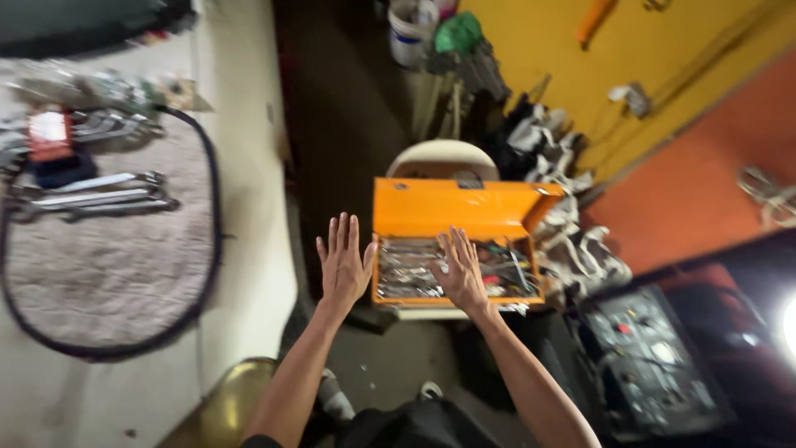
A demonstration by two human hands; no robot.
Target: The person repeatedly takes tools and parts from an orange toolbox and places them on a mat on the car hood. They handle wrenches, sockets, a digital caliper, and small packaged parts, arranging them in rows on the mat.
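Room: dim workshop corner, with a yellow wall (pixel 539 37) in the upper right of the frame, an orange-red wall panel (pixel 705 166) below it, and dark floor (pixel 348 108) running up the middle.
Toolbox: orange metal toolbox (pixel 452 207) at the centre of the frame, lid raised upright at the back, tray showing.
Toolbox contents: a jumble of wrenches and hand tools (pixel 406 274), mostly grey metal, with a few red and green handles at the right end; single pieces are too blurred to tell apart.
Toolbox support: pale round-backed chair (pixel 444 155), its back rising behind the lid.
Left hand: left hand (pixel 344 261) just left of the toolbox, palm down, fingers spread and straight; grip wide, holding nothing, thumb close to the box's left edge.
Right hand: right hand (pixel 460 270) over the tray, fingers spread; grip wide, empty; whether it touches the tools cannot be told.
Right of the toolbox: heap of pale cloths or bags (pixel 572 249) against the wall, and a dark machine with a panel (pixel 647 357) in the lower right.
Upper middle: white bucket (pixel 412 31) beside a green bag (pixel 458 33).
Left of frame: oval grey rug with dark rim (pixel 108 265), long wrenches (pixel 91 195) lying across its upper part, and a red-and-white pack (pixel 50 133) above them.
Lower middle: brass-coloured round object (pixel 224 406) beside the left forearm.
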